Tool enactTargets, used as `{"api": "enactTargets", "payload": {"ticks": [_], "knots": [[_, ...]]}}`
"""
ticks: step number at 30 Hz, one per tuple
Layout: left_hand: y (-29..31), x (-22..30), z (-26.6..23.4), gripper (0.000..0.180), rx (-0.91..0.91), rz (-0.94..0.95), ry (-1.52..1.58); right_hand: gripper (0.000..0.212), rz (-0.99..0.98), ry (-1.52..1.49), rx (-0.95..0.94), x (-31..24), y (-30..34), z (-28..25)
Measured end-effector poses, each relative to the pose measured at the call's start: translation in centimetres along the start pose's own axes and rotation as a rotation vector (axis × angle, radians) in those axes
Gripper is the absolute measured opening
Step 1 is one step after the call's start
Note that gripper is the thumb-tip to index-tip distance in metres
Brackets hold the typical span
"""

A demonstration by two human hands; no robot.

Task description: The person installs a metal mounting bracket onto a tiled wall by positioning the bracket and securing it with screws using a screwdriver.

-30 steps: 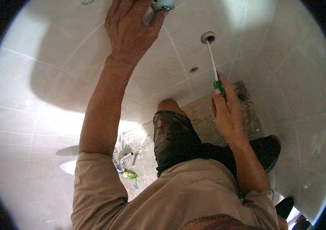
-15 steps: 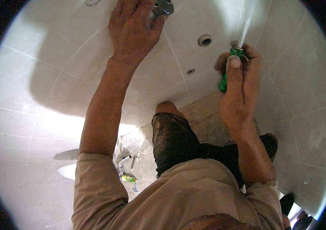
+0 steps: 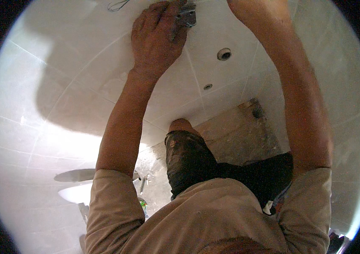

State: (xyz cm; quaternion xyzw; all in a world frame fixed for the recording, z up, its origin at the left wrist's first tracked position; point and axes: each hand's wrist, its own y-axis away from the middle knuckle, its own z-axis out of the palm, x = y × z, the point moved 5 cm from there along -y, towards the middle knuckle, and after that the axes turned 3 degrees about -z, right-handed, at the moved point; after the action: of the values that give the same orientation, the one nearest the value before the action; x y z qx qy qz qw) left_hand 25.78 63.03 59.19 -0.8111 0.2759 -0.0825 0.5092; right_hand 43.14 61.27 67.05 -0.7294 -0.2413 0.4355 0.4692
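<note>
My left hand [image 3: 159,40] is raised at the top against the pale tiled wall [image 3: 213,25]. Its fingers close on a small grey metal piece with holes [image 3: 187,17], perhaps a bracket or fitting, pressed to the tiles. Up at the right, my right hand [image 3: 262,10] runs out of the picture at the upper edge. Its fingers are cut off, and whatever it holds does not show. Below the metal piece, a round pipe opening [image 3: 224,54] and a smaller hole [image 3: 208,86] sit in the wall.
Thin loose wires [image 3: 117,5] stick out near the upper left. A white basin-like shape [image 3: 74,194] is at the lower left, with a green packet [image 3: 143,204] beside my left sleeve. Rough, dirty floor [image 3: 230,135] lies around my knee, with a dark drain hole [image 3: 257,113] in the corner.
My right hand, earlier in full view around a green-handled screwdriver, has gone up past the upper edge. My left hand stays on the metal piece, slightly lower and more to the right in view.
</note>
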Motion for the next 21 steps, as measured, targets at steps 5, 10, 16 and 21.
{"api": "enactTargets", "payload": {"ticks": [5,10,16,21], "knots": [[1.1,-1.6,0.2,0.066,0.043,0.033,0.026,0.021,-0.24,0.011,0.093,-0.1,-0.1,1.8],[0.1,-1.1,0.6,0.065,0.045,0.03,0.021,0.017,0.021,-0.318,0.036,3.8,1.5,2.3],[0.9,-0.5,0.1,0.064,0.191,0.168,0.102,0.028,0.62,-0.098,0.048,9.2,15.9,-3.4],[1.5,-2.3,1.7,0.054,0.219,0.183,-0.051,0.047,0.694,0.336,-0.228,13.5,37.5,-6.5]]}}
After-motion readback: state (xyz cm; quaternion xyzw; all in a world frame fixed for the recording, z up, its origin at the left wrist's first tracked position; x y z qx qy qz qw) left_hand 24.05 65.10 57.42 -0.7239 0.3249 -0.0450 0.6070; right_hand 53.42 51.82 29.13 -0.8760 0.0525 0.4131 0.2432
